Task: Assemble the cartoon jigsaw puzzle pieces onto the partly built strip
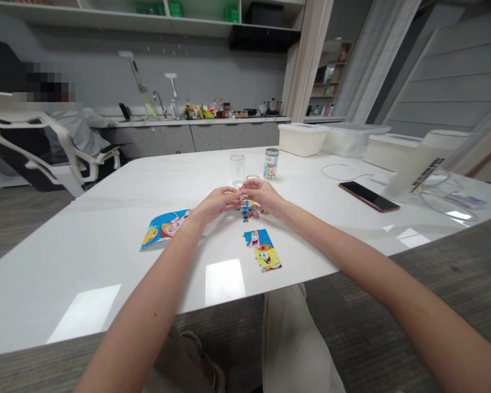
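Note:
Over a small heap of loose jigsaw pieces, my left hand and my right hand meet at the fingertips. Both hands have their fingers drawn together in a pinch; whatever lies between them is too small to make out. Nearer to me lies a partly joined cartoon jigsaw puzzle, with a pink figure on blue above a yellow one. A curved picture sheet in blue, pink and yellow rests beside my left forearm, which covers part of it.
Beyond my hands stand a clear jar and a lidded jar with a cartoon label. To the right are a phone, a large pale bottle, cables and plastic boxes. A person sits in an office chair at the left.

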`<action>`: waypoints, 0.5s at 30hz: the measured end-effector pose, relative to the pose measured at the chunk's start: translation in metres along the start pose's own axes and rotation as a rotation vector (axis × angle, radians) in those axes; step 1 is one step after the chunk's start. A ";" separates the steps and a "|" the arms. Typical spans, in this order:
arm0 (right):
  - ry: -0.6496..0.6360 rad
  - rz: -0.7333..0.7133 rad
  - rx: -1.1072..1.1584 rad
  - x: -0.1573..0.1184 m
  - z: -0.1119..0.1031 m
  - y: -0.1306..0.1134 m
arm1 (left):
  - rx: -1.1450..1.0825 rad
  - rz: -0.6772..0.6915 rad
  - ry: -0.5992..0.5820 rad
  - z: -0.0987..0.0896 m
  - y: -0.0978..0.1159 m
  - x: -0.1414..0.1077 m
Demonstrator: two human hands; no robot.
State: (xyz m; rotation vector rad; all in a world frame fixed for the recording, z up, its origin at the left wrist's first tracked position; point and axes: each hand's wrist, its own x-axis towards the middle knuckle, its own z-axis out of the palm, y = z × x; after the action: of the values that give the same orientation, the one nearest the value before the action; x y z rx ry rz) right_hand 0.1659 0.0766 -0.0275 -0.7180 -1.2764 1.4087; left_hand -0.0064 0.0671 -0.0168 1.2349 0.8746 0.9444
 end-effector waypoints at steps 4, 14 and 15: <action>-0.011 0.006 -0.008 0.000 0.000 0.001 | 0.004 0.018 0.001 -0.001 0.001 0.000; -0.015 -0.035 -0.006 0.001 -0.001 0.002 | 0.032 -0.021 -0.083 0.002 0.003 -0.005; -0.017 -0.032 -0.001 0.001 -0.001 0.001 | 0.029 -0.017 -0.081 0.002 0.003 -0.005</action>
State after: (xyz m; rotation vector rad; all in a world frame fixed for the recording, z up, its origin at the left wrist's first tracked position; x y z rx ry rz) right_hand 0.1661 0.0781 -0.0289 -0.6845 -1.2961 1.3914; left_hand -0.0070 0.0616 -0.0132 1.2805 0.8362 0.8652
